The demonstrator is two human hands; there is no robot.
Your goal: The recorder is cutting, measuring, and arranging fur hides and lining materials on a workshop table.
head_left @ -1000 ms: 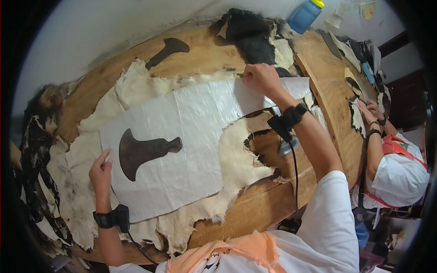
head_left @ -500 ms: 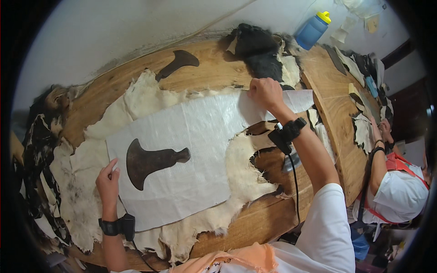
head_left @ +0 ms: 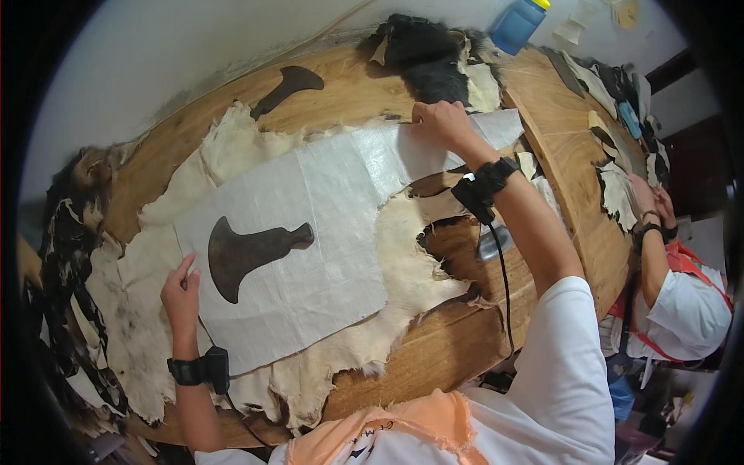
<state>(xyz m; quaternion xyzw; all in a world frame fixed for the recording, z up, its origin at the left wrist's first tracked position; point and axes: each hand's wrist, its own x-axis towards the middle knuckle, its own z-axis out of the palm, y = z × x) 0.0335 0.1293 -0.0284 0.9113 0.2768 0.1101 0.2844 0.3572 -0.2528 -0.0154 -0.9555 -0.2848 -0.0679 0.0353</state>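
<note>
A white sheet with fold creases lies over a pale, ragged-edged hide on the wooden table. Resting on its left half is a dark, fan-shaped leather knife, with its stubby handle pointing right. My left hand is at the sheet's left edge, thumb and forefinger closed on it beside the blade. At the far edge, toward the right, my right hand grips the sheet with curled fingers; its fingertips are partly hidden. The sheet's narrower end extends right beyond this hand.
A second fan-shaped knife lies near the wall. Black fur and a blue bottle stand at the back. Dark hide scraps pile at the left. On the right, a co-worker's hands handle hide pieces beyond a raised board.
The view has shifted, so table and sheet appear slightly higher and further left. Both my hands stay at the same spots on the sheet, and the knife still rests on it.
</note>
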